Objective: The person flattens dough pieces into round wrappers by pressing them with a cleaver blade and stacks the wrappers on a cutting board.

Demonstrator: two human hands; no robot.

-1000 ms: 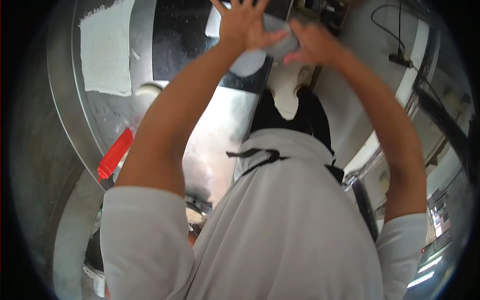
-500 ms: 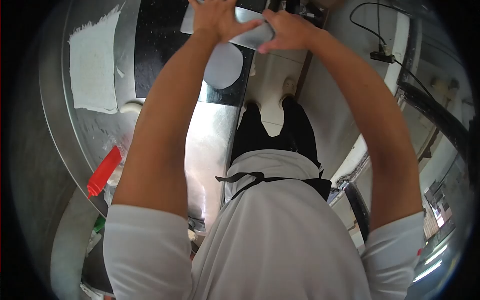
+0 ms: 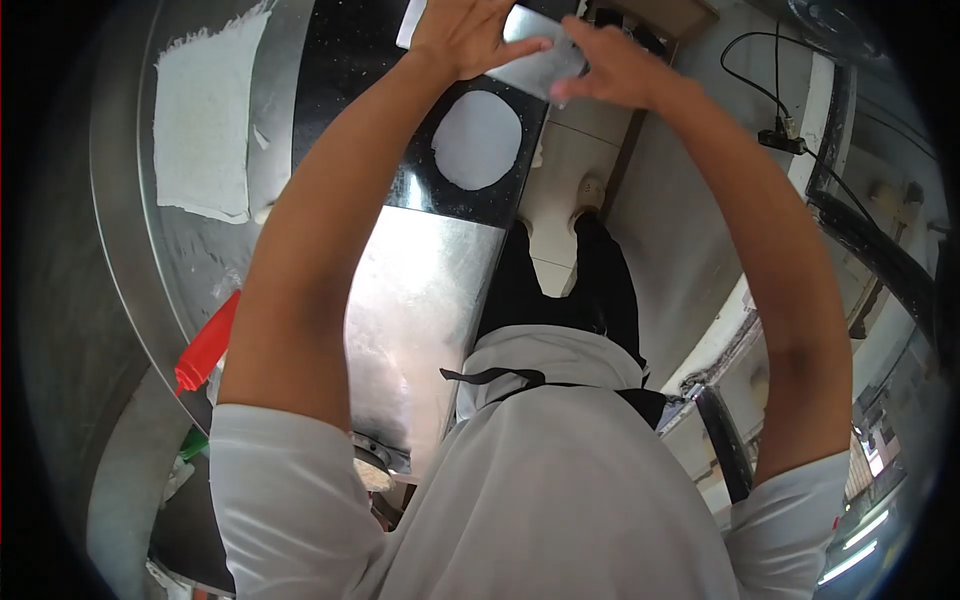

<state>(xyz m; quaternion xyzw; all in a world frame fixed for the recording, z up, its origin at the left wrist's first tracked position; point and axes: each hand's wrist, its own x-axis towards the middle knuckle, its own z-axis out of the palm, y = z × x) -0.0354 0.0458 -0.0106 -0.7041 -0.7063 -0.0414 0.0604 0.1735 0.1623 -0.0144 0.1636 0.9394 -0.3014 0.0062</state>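
Under left hand (image 3: 465,36), metal plate (image 3: 542,60) crosswise

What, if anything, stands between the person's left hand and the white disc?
Nothing visible blocks the way: bare black surface shows between the left hand and the white disc. The shiny flat piece by the hand appears to stop short of the disc.

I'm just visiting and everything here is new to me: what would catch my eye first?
Probably the red bottle, the brightest colour, at the lower left beside the person's left arm. Next, the white disc, which stands out on the black board. At the top, the left hand and right hand are at a shiny plate.
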